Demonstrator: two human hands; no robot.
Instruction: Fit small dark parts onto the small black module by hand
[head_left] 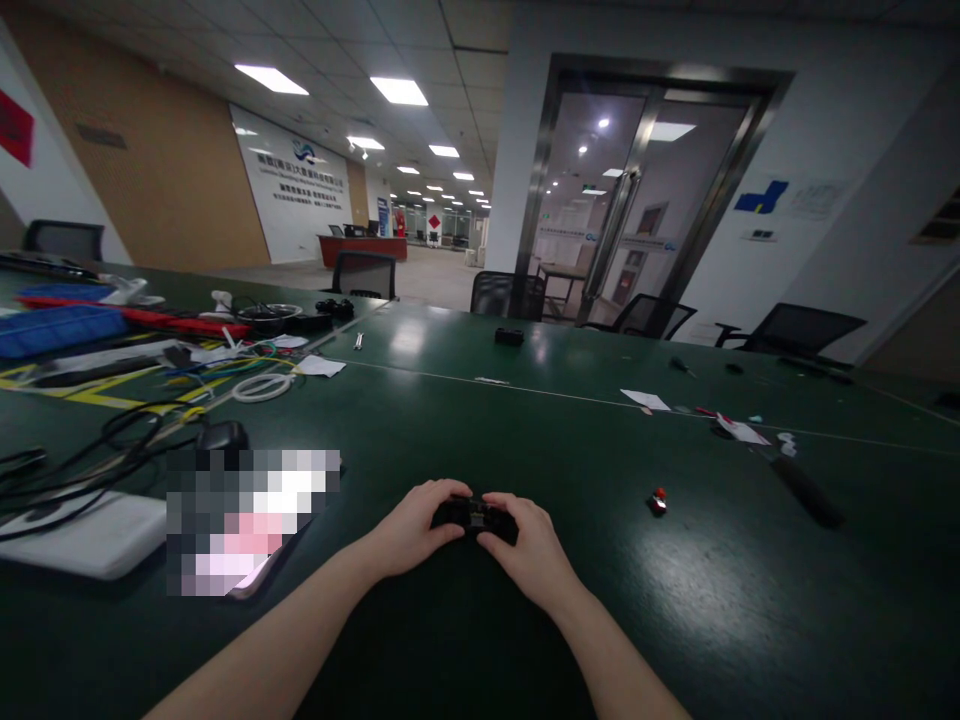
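Both of my hands meet over a small black device [474, 515] that rests on the dark green table [570, 470] in front of me. My left hand [416, 528] curls its fingers round the device's left end. My right hand [525, 545] grips the right end, fingers bent over the top. What the black device is I cannot make out. A small red and black part [658, 501] lies on the table to the right of my hands, apart from them.
A black tool handle [806, 490] lies far right. A white pad [82, 535], black cables [82, 450] and a phone [259, 575] lie at left. Blue trays [56, 328], a white tape ring [261, 387], paper scraps [645, 400], a black box [509, 336] and chairs [795, 330] lie farther back.
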